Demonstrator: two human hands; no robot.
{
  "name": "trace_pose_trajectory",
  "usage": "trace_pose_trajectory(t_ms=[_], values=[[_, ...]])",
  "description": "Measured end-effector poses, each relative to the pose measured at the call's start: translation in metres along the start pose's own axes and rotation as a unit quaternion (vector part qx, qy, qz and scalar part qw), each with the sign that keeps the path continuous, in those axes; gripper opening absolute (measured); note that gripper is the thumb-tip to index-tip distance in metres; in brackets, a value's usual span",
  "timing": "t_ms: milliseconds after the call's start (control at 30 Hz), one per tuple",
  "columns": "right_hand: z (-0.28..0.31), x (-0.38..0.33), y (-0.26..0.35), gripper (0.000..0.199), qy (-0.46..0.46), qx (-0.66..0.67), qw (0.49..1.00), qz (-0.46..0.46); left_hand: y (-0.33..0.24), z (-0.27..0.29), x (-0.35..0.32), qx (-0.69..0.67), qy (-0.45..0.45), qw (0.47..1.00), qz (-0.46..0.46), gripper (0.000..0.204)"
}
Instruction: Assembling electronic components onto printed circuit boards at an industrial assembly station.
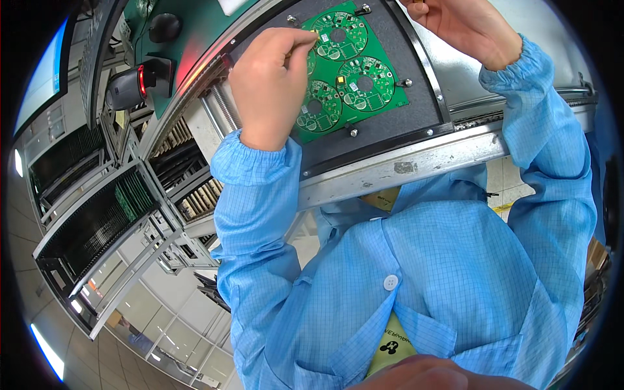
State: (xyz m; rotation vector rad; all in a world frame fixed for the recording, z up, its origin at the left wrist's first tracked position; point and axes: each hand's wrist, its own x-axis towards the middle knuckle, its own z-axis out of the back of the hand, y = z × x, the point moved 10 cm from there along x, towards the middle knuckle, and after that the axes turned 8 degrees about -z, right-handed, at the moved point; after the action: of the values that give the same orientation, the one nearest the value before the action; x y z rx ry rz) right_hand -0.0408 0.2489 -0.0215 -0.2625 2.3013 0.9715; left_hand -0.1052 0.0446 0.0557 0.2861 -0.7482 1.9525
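Two bare hands are at work, both in pale blue elasticated sleeves. One green rectangular circuit panel (344, 68) lies flat on one dark grey carrier plate (416, 110), directly under and to the right of the left hand (270, 84). Four round boards are marked out in the panel; three show whole, the fourth is half covered by the left hand. At least four small silver pins hold the panel at its edges.

Left hand: fingers curled, fingertips (305, 40) pinched together over the panel's upper left board; whether they hold a small part I cannot tell.

Right hand (465, 26): raised beyond the panel's far right corner, partly cut off by the picture's top edge, fingers bent around something small and yellowish that cannot be made out.

One metal rail (403, 170) borders the plate on the side nearest the person, just below the left wrist. Bare plate shows to the right of the panel, between the two hands. One black handheld scanner with a red window (130, 84) sits well off to the left of the left hand, with grey slotted racks (97, 214) below it.
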Motion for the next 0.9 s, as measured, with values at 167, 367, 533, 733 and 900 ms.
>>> trace_pose_trajectory(t_ms=[167, 367, 533, 733, 900], values=[[-0.005, -0.003, 0.003, 0.016, 0.011, -0.024, 0.999, 0.038, 0.000, -0.001, 0.001, -0.010, -0.008, 1.000, -0.006, 0.009], [-0.011, -0.012, 0.013, 0.021, -0.024, -0.111, 0.988, 0.105, -0.002, -0.003, 0.002, 0.000, -0.002, 0.999, -0.045, 0.009], [-0.022, -0.018, 0.018, 0.028, -0.065, -0.244, 0.959, 0.128, 0.002, -0.003, 0.002, -0.007, -0.005, 0.999, -0.044, 0.009], [-0.072, -0.014, 0.015, 0.022, 0.068, -0.467, 0.837, 0.277, 0.002, 0.001, 0.002, -0.007, 0.015, 1.000, -0.027, 0.012], [-0.108, -0.021, 0.015, 0.013, -0.001, -0.632, 0.634, 0.445, 0.048, -0.006, -0.023, -0.411, -0.006, 0.872, 0.265, 0.030]])
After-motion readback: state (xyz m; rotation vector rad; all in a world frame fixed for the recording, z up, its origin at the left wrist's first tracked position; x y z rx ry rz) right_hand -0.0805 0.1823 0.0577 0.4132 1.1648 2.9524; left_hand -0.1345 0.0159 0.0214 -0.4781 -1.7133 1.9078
